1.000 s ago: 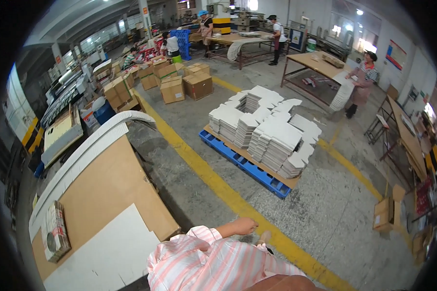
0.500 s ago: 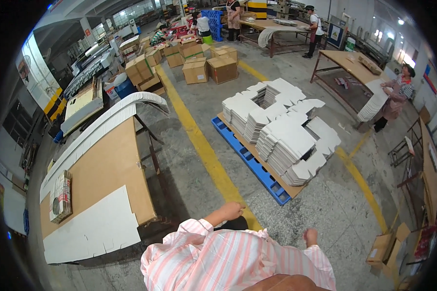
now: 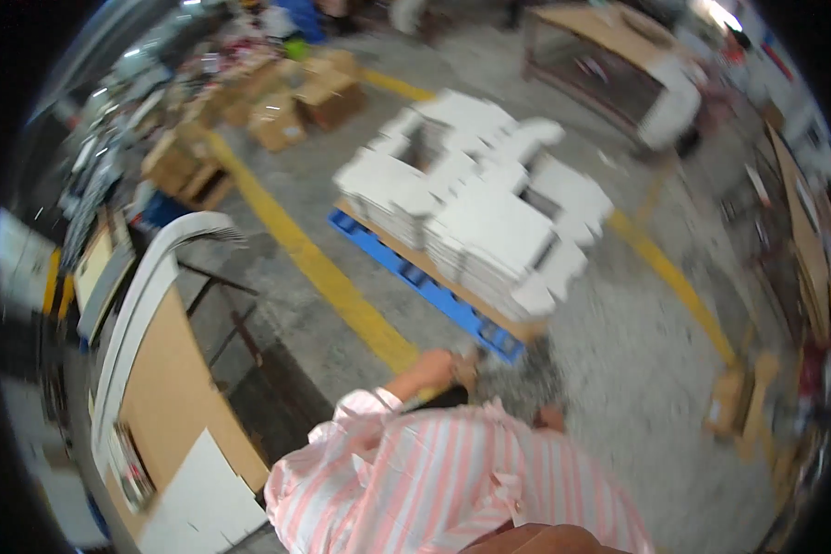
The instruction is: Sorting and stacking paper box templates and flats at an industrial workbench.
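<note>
My left hand (image 3: 431, 367) hangs in front of my body, near the close edge of a blue pallet (image 3: 415, 277). Motion blurs its fingers, so whether it is open or closed does not show. My right hand (image 3: 551, 418) is lower and partly covered by my striped pink-and-white clothing; its fingers are smeared too. Neither hand visibly touches the pallet or its load. On the pallet, over a brown board, lie tall stacks of white die-cut cardboard sheets (image 3: 489, 226) with notched edges and square gaps between them.
At left, a brown-topped table (image 3: 171, 369) carries curved white sheets (image 3: 148, 295), a flat white sheet (image 3: 203, 499) and a small bundle (image 3: 132, 466). Brown cartons (image 3: 328, 97) stand at the back. Another table (image 3: 609, 37) is at the far right, beside a blurred person. An open carton (image 3: 743, 397) sits right.
The view has swung and blurred. The pallet and its stacks now appear closer and further left; the left-hand table has slid toward the lower left. Both hands sit slightly higher in the picture.
</note>
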### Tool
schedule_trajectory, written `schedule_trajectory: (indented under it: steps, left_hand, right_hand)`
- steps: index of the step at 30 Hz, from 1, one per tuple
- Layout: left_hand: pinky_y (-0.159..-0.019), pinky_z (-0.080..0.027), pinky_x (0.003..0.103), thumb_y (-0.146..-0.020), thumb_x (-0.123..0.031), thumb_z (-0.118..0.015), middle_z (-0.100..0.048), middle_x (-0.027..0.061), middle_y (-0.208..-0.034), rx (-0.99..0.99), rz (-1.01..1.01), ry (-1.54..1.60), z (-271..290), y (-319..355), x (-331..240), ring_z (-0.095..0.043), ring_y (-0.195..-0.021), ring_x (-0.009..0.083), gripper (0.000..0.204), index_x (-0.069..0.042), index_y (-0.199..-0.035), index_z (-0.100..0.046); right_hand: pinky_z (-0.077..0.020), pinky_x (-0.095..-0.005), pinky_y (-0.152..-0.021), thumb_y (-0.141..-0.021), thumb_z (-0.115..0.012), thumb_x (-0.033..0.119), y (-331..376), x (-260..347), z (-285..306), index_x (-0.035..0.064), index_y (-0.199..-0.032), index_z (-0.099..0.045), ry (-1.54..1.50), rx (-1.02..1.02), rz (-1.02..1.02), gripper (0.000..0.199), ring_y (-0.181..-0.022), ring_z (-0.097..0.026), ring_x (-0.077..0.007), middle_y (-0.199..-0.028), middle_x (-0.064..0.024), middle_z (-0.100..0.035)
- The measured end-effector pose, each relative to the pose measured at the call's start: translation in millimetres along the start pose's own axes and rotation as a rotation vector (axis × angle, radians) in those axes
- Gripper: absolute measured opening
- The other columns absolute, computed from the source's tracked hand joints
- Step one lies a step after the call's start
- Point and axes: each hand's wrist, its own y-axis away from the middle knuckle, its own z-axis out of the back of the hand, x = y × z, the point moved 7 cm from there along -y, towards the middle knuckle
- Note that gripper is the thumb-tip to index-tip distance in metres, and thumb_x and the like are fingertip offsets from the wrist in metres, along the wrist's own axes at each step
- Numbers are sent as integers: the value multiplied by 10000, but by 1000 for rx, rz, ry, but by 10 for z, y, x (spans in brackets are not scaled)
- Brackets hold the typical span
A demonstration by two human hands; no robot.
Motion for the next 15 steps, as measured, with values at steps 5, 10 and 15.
schedule_trajectory:
  steps: [5, 10, 15]
  left_hand:
    - [-707, -457, 431, -744, -153, -528, -581, 218, -915, 26, -159, 103, 645, -1060, -426, -563, -821, 370, 315, -51, -1041, -565]
    - [-691, -460, 438, -761, -186, -497, -592, 186, -864, 14, -48, 2, 726, -1162, 286, -570, -792, 349, 291, -62, -1017, -557]
    - [-707, -460, 431, -756, -178, -495, -609, 167, -841, 190, 215, -18, 336, -985, 569, -581, -802, 334, 278, -50, -986, -584]
  right_hand:
    - [-419, -378, -481, -630, -565, 227, -347, -1022, 955, 76, -528, -597, 49, -145, -291, 184, -483, -551, -244, -492, -86, -549]
    - [-399, -293, -419, -775, -528, 185, -1346, -924, 1132, 85, -675, -601, -1291, -370, -901, 159, -444, -508, -165, -534, -58, -540]
    - [-391, -295, -401, -777, -553, 198, -2186, -1257, 129, 71, -704, -523, -1292, -326, -898, 149, -483, -495, -168, -626, -57, -524]
